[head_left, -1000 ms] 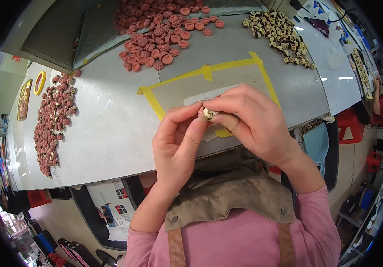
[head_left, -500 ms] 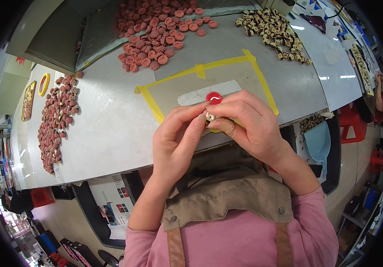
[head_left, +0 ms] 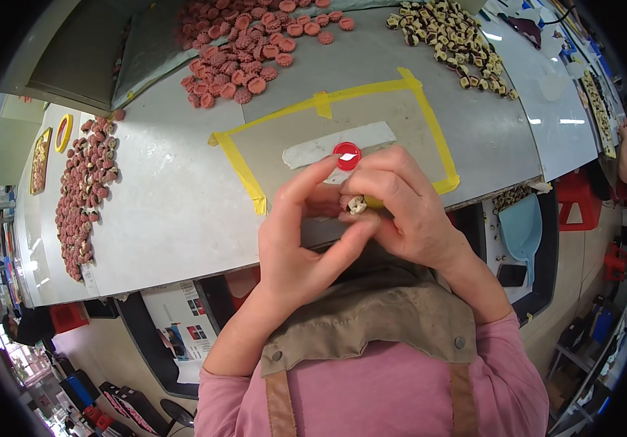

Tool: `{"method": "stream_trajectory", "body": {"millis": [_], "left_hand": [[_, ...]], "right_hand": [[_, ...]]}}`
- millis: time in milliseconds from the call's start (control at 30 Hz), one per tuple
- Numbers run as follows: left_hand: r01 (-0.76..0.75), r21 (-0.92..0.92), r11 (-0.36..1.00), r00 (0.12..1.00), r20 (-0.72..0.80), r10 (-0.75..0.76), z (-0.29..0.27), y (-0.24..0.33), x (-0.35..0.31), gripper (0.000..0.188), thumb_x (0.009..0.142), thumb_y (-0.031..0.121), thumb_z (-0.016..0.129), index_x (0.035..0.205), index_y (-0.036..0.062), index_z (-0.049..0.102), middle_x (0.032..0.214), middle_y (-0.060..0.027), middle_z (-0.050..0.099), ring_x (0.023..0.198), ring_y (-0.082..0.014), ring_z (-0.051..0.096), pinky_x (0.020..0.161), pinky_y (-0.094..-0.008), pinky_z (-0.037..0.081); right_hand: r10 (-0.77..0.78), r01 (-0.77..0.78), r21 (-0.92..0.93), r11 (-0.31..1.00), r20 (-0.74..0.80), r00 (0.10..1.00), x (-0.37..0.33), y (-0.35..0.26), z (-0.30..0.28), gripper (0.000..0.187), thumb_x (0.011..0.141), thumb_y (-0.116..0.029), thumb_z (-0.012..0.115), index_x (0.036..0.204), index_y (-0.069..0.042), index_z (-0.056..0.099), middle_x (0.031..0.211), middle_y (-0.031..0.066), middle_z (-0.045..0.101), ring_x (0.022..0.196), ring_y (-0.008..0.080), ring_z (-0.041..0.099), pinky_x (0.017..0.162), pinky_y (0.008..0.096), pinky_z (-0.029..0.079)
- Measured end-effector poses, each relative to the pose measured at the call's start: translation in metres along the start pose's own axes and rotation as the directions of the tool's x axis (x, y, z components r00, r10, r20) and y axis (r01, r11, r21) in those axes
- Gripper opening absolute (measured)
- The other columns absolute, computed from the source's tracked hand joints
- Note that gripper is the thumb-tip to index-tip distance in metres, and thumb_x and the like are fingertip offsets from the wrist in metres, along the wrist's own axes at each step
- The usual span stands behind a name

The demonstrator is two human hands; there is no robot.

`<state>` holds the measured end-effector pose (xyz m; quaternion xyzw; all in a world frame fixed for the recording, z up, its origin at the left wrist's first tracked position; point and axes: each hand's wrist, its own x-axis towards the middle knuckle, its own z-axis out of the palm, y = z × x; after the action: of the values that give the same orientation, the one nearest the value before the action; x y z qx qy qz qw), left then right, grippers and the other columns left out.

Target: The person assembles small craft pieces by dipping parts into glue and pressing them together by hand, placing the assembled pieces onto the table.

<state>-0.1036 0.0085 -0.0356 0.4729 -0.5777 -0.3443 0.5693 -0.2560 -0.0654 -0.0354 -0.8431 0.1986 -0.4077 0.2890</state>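
Close above the table's near edge, both hands meet around a small bumpy pink cap piece with a cream-and-dark part (head_left: 356, 205) at its end. My right hand (head_left: 409, 207) is curled, its fingertips pinching the piece from the right. My left hand (head_left: 292, 237) bends round the other side, thumb under the piece and other fingertips against it, partly hidden; its index finger is lifted apart. Just beyond the fingertips lies a round red lid (head_left: 339, 148) with a white substance in it, on a white strip (head_left: 300, 155).
Yellow tape (head_left: 251, 188) frames a work area on the grey table (head_left: 175, 197). Pink caps (head_left: 237, 62) pile at the back, cream-and-dark pieces (head_left: 466, 54) at back right, and joined pieces (head_left: 84, 193) at left. A blue dustpan (head_left: 521, 226) and red stool (head_left: 577, 200) are at right.
Both hands have turned the piece, so its pink side and cream end now show. My left index finger has lifted away and the left thumb has moved beneath. The view has shifted slightly.
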Motion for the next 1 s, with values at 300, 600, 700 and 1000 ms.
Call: {"method": "stream_trajectory", "body": {"millis": [300, 600, 700, 1000], "left_hand": [[0.056, 0.231, 0.971, 0.998, -0.022, -0.053, -0.014, 0.018, 0.007, 0.044, 0.078, 0.000, 0.068, 0.120, 0.0019, 0.055, 0.092, -0.0092, 0.061, 0.083, -0.0155, 0.061, 0.076, -0.0271, 0.050], [0.057, 0.955, 0.292, 0.975, -0.116, 0.191, -0.172, -0.008, 0.051, 0.019, 0.089, 0.017, 0.059, 0.103, 0.0037, 0.064, 0.104, -0.0117, 0.059, 0.095, -0.0289, 0.057, 0.082, -0.0369, 0.046], [0.233, 0.948, 0.217, 0.941, -0.276, 0.195, -0.222, -0.027, 0.047, 0.025, 0.089, 0.015, 0.059, 0.112, 0.0053, 0.063, 0.107, -0.0124, 0.058, 0.100, -0.0299, 0.055, 0.086, -0.0373, 0.044], [0.077, 0.833, 0.548, 0.966, -0.198, 0.165, -0.163, -0.021, 0.059, 0.039, 0.079, 0.014, 0.067, 0.117, 0.0068, 0.059, 0.111, -0.0167, 0.057, 0.101, -0.0340, 0.055, 0.086, -0.0405, 0.046]], "right_hand": [[-0.043, 0.042, -0.144, 0.989, 0.002, 0.999, 0.012, -0.012, -0.020, 0.032, 0.073, -0.007, 0.073, 0.101, -0.008, 0.060, 0.096, 0.0075, 0.059, 0.087, 0.0273, 0.057, 0.076, 0.0366, 0.047], [0.043, -0.089, -0.505, 0.858, -0.101, 0.994, 0.057, 0.065, -0.100, 0.017, 0.086, -0.005, 0.058, 0.103, -0.002, 0.060, 0.102, 0.0132, 0.060, 0.095, 0.0326, 0.057, 0.084, 0.0382, 0.046], [0.040, -0.034, -0.569, 0.821, -0.002, 0.999, 0.073, 0.086, -0.094, 0.019, 0.086, -0.006, 0.057, 0.105, -0.003, 0.059, 0.103, 0.0133, 0.059, 0.096, 0.0332, 0.057, 0.086, 0.0387, 0.045], [0.050, 0.054, -0.693, 0.719, 0.128, 0.990, 0.074, 0.083, -0.084, 0.015, 0.084, -0.002, 0.057, 0.099, -0.004, 0.055, 0.094, 0.0115, 0.057, 0.089, 0.0311, 0.055, 0.078, 0.0386, 0.043]]}}
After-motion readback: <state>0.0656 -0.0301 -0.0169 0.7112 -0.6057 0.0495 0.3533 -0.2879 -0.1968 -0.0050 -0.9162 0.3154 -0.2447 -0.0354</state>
